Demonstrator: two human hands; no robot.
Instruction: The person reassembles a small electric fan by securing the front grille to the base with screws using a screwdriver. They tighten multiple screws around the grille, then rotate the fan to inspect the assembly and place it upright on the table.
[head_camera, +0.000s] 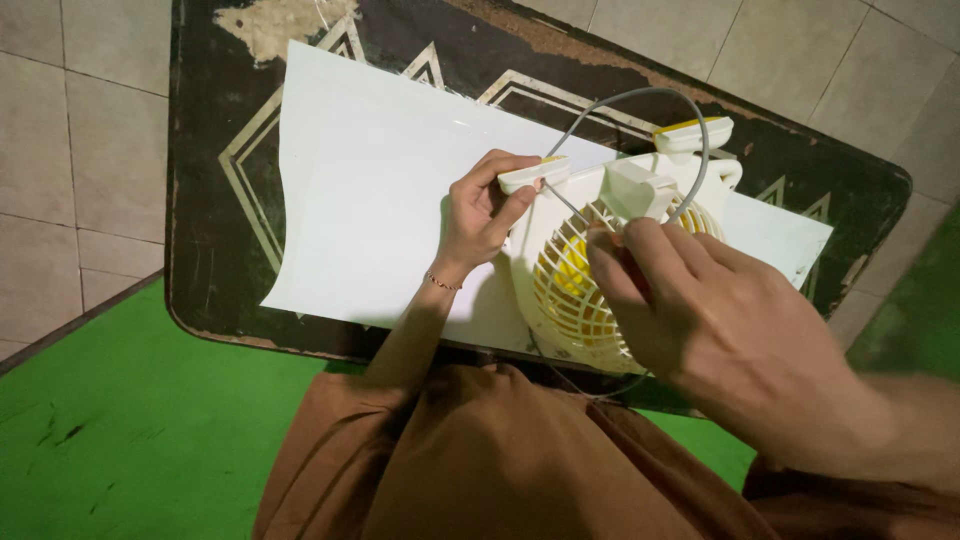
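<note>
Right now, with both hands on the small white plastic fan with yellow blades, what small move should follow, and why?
Probably steady the small white plastic fan with yellow blades: the left hand pinches its foot while the right hand presses something unclear against the grille.

White fan (580, 250) with yellow blades under right fingers (640, 255); white sheet (370, 200) beside left fingers (495, 190); black table (210, 200), probably cream diamond pattern.

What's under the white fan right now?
The fan lies on a white sheet spread over a dark table. Both hands, left hand and right hand, cover parts; beneath the fan stays hidden.
</note>
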